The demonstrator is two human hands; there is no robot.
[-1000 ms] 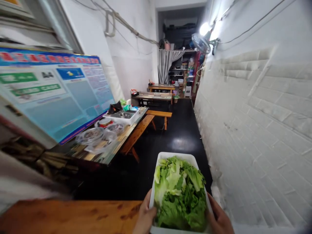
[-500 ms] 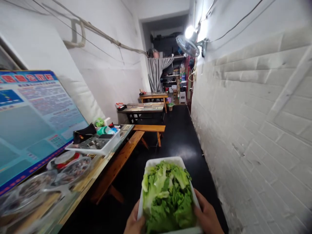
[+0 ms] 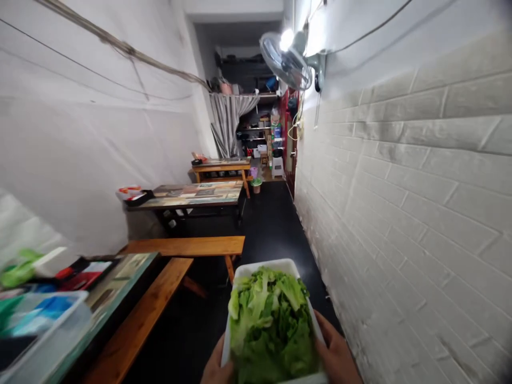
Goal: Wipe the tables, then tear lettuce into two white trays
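A white rectangular tray (image 3: 288,263) full of torn green lettuce leaves (image 3: 272,325) is carried low in front of me. My left hand (image 3: 218,360) wraps round its left side, thumb over the rim. On the opposite side my right hand (image 3: 335,352) grips the tray near its lower right corner, with the thumb against the leaves. The tray's near end runs down to the bottom edge of the view. Beneath it lies the dark floor.
On the left, a table holds a clear plastic bin (image 3: 60,325); wooden benches (image 3: 188,245) and another patterned table (image 3: 196,193) stand beyond. A tiled wall (image 3: 400,213) with a fan (image 3: 286,61) bounds the right. The black floor (image 3: 268,224) leads toward a grey curtain (image 3: 228,120).
I have moved forward along the aisle with the tray. The near table's bowls and the blue poster have left the view; the far tables and fan look closer. Both hands keep their grip.
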